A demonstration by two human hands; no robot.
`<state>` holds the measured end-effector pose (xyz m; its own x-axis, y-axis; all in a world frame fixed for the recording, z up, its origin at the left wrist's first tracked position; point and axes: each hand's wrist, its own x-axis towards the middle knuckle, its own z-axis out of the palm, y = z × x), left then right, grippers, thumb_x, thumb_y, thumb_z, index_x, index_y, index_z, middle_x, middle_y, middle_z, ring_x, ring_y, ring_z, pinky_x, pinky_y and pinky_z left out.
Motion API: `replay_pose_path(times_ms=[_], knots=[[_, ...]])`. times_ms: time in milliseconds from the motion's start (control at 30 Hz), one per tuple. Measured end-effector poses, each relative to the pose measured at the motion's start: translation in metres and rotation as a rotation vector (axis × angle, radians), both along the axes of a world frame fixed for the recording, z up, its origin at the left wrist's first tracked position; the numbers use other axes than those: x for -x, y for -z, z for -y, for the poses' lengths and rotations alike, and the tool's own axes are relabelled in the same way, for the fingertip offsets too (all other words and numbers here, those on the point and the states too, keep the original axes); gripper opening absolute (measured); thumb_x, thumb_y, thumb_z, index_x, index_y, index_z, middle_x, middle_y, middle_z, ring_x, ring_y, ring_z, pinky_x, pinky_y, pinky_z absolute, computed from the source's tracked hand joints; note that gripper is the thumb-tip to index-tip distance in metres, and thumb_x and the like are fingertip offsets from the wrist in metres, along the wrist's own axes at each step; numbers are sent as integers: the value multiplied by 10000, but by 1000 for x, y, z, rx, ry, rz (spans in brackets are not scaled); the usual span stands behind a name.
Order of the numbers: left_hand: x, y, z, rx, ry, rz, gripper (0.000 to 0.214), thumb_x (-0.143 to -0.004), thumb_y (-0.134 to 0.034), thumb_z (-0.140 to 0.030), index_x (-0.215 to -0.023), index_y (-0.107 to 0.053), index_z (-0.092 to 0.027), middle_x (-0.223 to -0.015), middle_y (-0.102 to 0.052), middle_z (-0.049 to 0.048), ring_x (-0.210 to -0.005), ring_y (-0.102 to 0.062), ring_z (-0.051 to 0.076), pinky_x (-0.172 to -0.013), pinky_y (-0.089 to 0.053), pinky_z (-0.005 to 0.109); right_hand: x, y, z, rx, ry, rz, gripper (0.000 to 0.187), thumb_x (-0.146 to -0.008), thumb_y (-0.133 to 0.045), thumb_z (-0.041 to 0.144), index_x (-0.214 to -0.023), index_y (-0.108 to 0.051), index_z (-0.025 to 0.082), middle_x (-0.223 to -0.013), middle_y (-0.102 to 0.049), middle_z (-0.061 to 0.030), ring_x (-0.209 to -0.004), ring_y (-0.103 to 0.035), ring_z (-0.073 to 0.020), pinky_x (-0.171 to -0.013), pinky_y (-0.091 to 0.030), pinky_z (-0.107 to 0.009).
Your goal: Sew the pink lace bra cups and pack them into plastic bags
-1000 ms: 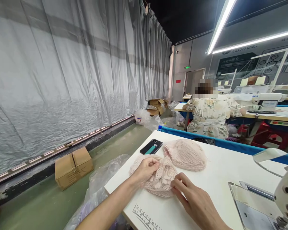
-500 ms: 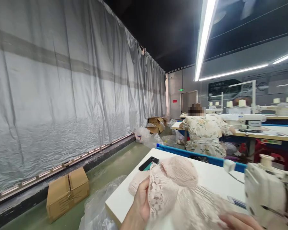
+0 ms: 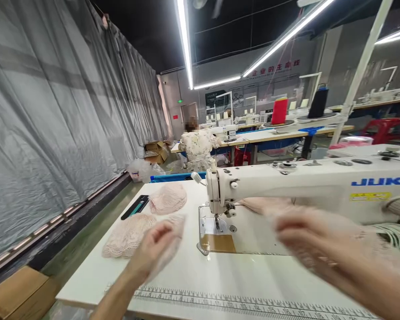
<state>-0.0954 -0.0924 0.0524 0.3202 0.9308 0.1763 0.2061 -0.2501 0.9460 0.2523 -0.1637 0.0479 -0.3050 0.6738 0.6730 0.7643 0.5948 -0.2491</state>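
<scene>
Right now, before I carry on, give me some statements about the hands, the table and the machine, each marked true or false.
1. The phone lies on the white table, left of the sewing machine. True.
2. The left hand is nearer than the right hand to the two pale pink fabric pieces beside the phone. True.
3. The sewing machine's large brand lettering is red. False: it reads JUKI in blue.
4. The red thread cone stands left of the black thread cone. True.
5. The right hand shows sharply. False: it is blurred.
6. The left hand is on top of the phone. False: it is apart from it.
</scene>
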Motion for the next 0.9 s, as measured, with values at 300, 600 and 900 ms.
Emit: replay_pose_path(times_ms=[300,600,900], knots=[[-46,64,-7,-411,257,-696,203,-858,-472,-169,-972,-635,-210,-960,-582,65,-875,-526,197,-744,-397,297,21,91,-43,268,-114,117,217,-920,-415,255,-990,-620,248,-1003,-682,-75,-900,-655,-185,-726,-523,-277],[-51,66,-26,-480,480,-800,439,-892,-371,-98,-1272,-479,-289,-1426,-346,108,-1351,-258,272,-1077,-160,549,13,92,-56,334,-123,389,290,-815,-574,517,-1053,-639,365,-1292,-563,-55,-1189,-484,-393,-810,-449,-631],[-50,58,-39,-393,602,-777,453,-877,-561,-366,-1314,-444,-347,-1489,-241,108,-1372,-178,333,-1051,-37,633,23,99,-75,37,-142,394,499,-827,-563,491,-1297,-492,338,-1265,-580,-63,-1105,-577,-326,-776,-515,-481]])
